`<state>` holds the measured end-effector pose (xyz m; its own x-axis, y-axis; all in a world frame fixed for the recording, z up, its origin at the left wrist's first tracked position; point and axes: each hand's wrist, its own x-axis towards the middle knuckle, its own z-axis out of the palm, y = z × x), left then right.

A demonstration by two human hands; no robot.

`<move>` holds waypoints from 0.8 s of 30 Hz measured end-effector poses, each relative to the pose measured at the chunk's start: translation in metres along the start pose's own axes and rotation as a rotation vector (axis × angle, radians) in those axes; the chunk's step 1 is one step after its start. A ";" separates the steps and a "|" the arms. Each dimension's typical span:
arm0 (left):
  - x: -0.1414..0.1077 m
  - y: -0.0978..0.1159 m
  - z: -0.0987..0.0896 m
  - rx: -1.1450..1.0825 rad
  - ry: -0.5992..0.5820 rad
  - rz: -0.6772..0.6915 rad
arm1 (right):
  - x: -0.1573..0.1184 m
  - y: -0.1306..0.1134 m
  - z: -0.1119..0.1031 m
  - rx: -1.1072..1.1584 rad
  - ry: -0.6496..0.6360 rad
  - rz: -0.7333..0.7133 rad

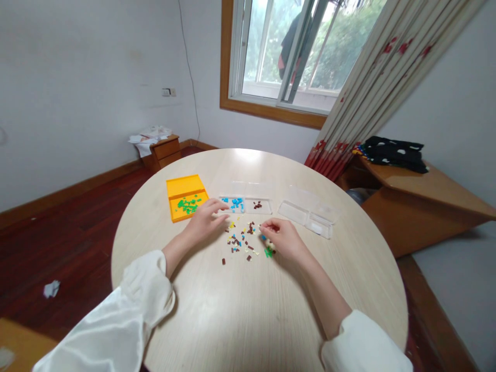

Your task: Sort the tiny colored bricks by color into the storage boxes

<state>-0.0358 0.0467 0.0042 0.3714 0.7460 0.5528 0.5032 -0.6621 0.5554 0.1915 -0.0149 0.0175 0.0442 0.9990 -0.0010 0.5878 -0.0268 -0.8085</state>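
A white-walled room with a window (261, 46) at upper centre surrounds a round pale table (248, 320). Small loose bricks (251, 229) lie mid-frame, the step apparently being picking single ones out by colour. The left hand (203, 222) has its fingers spread beside the yellow box (168, 205); the right hand (285, 238) brings thumb and forefinger close at the pile's right edge — whether they pinch a brick is too small to tell. The next move seems to call for a fine fingertip grip: bricks point every way — one brown brick (223, 261), lower left of the pile, has its long axis running up-down.
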 end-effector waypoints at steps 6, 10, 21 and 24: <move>-0.011 0.030 0.026 -0.167 -0.156 0.184 | -0.001 -0.003 0.024 0.184 -0.073 -0.050; -0.011 0.039 0.025 -0.179 -0.164 0.220 | -0.002 -0.005 0.028 0.358 -0.157 -0.033; -0.011 0.033 0.024 -0.158 -0.118 0.198 | -0.002 -0.009 0.017 0.398 -0.183 -0.086; -0.005 0.021 0.013 -0.075 -0.007 0.114 | 0.001 -0.003 -0.002 0.252 -0.120 -0.035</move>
<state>-0.0172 0.0297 0.0049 0.4283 0.6661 0.6106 0.3978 -0.7457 0.5345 0.1918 -0.0135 0.0209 -0.0775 0.9966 -0.0279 0.3671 0.0025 -0.9302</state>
